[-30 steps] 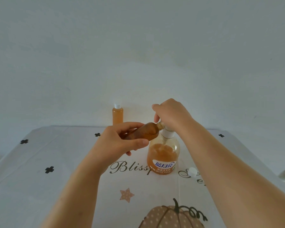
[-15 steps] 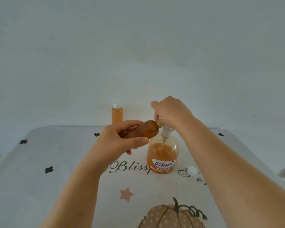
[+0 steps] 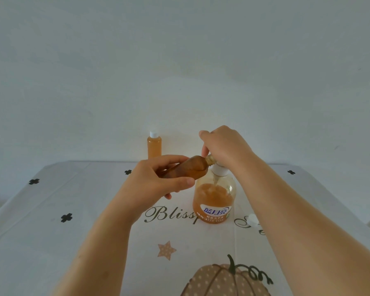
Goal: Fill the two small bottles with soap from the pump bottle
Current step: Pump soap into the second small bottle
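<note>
Table (image 3: 94, 210), pump bottle (image 3: 214, 201), capped bottle (image 3: 154, 147), cap (image 3: 252, 220)

Soft, dim daylight; faint shadows (edges bowed); slightly hazy.

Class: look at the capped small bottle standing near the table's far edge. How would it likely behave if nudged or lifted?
The capped small bottle is tall and narrow, so a nudge would probably tip it; seemingly cylindrical, it might roll. It looks nearly full, so likely heavy for its size.
</note>
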Motion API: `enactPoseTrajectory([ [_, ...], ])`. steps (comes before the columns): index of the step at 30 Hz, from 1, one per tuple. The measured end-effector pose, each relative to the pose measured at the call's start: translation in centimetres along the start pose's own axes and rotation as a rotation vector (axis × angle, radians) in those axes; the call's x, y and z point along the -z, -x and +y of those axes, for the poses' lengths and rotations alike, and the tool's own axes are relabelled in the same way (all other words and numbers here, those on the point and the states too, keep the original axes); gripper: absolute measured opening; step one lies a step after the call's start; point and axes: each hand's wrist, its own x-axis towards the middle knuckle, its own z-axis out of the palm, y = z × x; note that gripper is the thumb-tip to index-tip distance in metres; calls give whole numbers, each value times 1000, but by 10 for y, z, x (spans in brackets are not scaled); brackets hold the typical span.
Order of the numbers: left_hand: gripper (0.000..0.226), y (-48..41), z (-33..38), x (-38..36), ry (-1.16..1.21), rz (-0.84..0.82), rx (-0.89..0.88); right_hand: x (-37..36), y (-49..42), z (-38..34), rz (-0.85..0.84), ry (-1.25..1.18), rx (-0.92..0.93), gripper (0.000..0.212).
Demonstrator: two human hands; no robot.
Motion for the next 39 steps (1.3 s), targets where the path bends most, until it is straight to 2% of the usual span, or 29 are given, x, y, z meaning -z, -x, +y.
enactPoseTrajectory([
  [39,35,0,1,-3,27,1,16,7,4,-3,-18,10,1,42],
])
